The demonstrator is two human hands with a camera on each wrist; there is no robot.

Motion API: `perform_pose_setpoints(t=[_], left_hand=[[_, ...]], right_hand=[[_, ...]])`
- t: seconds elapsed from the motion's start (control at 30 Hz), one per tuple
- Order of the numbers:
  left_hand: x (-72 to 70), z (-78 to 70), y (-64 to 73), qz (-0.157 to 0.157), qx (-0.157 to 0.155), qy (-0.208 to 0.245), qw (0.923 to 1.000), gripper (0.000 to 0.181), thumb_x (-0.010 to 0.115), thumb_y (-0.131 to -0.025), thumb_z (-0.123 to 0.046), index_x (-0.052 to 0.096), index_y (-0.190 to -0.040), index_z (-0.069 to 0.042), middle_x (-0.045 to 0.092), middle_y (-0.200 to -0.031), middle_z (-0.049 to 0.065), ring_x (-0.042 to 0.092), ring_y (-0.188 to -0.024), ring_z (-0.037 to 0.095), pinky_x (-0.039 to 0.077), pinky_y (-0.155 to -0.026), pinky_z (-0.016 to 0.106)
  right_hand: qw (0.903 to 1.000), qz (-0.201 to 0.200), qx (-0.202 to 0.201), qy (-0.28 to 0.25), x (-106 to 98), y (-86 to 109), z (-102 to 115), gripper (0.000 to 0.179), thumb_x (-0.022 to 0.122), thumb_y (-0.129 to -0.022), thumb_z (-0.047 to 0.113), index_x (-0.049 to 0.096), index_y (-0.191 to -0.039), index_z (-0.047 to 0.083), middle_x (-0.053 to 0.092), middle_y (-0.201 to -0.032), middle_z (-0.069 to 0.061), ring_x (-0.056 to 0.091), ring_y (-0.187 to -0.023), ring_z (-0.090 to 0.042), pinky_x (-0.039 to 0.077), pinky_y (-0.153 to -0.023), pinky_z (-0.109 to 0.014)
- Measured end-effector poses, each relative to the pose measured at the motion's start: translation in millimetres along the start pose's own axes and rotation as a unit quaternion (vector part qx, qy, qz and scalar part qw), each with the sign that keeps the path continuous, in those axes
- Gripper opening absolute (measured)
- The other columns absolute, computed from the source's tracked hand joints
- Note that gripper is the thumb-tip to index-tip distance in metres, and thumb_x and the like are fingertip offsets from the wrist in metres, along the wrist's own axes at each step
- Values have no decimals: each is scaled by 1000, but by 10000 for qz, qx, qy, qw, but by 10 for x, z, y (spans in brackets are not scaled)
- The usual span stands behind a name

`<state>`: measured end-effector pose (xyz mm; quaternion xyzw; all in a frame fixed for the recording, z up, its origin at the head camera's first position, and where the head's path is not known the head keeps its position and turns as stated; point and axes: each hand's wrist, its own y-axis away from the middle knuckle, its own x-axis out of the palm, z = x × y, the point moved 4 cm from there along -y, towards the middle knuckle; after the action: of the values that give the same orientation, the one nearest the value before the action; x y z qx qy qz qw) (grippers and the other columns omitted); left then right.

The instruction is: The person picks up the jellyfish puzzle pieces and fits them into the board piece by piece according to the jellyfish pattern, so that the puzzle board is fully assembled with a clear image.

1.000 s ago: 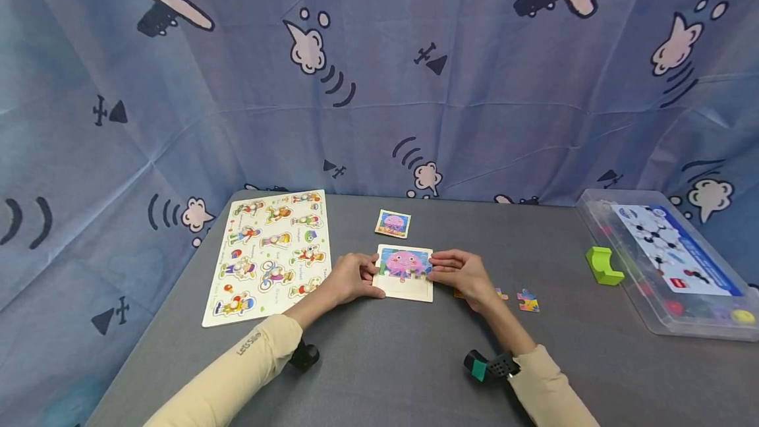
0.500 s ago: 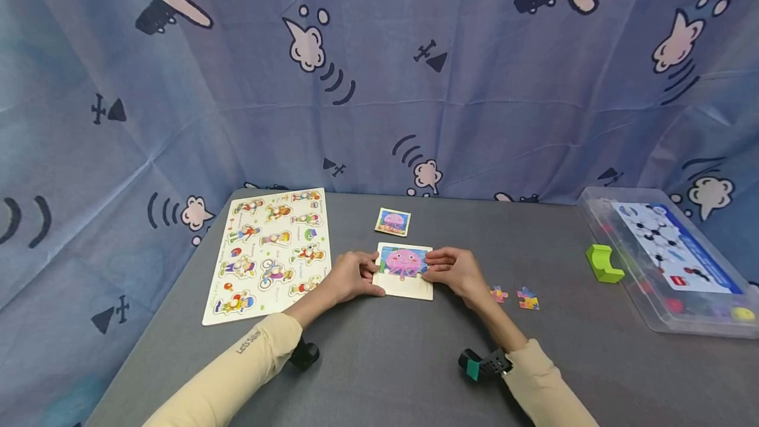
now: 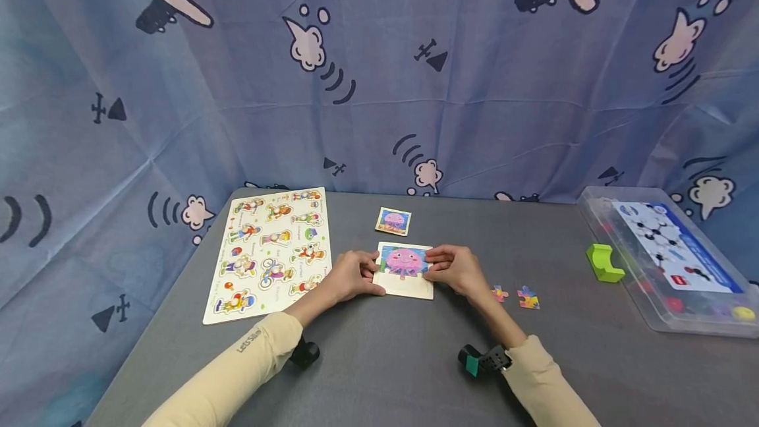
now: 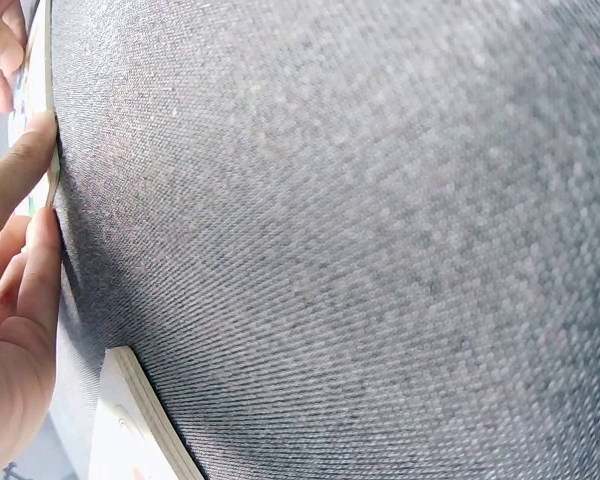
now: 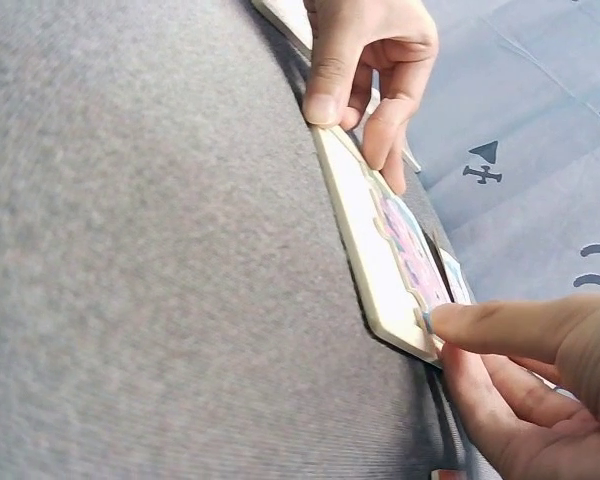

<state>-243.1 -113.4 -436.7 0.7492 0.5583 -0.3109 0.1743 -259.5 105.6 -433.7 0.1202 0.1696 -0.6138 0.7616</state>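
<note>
Puzzle tray (image 3: 409, 289) sits gripped: left hand (image 3: 354, 275) at left edge, right hand (image 3: 456, 269) at right, fingers bent (flat pale wood).

Head view faces forward and down; wrist views, low and close, share the puzzle board (image 3: 409, 288).
</note>
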Motion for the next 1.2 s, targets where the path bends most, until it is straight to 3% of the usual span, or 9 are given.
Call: perform_pose_setpoints(t=[0.17,0.4,0.63,0.9,1.2], left_hand=[[13,10,-13,50,-2,10,10000,37,89,-64,-10,73,-94,3,60,-127,17,57,-71,4,46,-60,16],[12,5,-18,40,33,9,10000,37,89,-64,-10,73,-94,3,60,-127,17,58,-71,4,47,-61,17],[1,-1,-24,17,-9,-17,10000,36,90,-64,-11,73,-93,2,60,-128,16,56,-70,3,46,-60,17],[29,-2,3,-2,-33,58,10000,37,90,-63,-10,73,-94,4,60,-127,16,59,-70,6,46,-61,16],[10,2,-1,9,-17,-13,10000,36,89,-64,-10,73,-93,3,60,-127,17,59,-70,5,46,-61,17]], right_hand=[[9997,-240,96,15,-22,-2,3,37,76,-73,-11,65,-108,-10,69,-99,-23,67,-75,-15,49,-59,-17],[9991,-330,-86,251,43,-26,9,33,74,-73,-14,66,-105,-10,70,-95,-22,69,-82,-25,53,-66,-21],[9982,-340,-278,404,68,-50,22,31,74,-71,-16,66,-101,-11,70,-90,-21,69,-79,-26,54,-66,-24],[9982,-196,-307,-479,-43,31,-16,37,72,-77,-13,60,-112,-15,65,-104,-30,66,-91,-37,53,-72,-21],[9980,-141,-226,-579,-297,140,-97,43,69,-82,-7,54,-122,-13,61,-116,-30,61,-104,-38,51,-78,-20]])
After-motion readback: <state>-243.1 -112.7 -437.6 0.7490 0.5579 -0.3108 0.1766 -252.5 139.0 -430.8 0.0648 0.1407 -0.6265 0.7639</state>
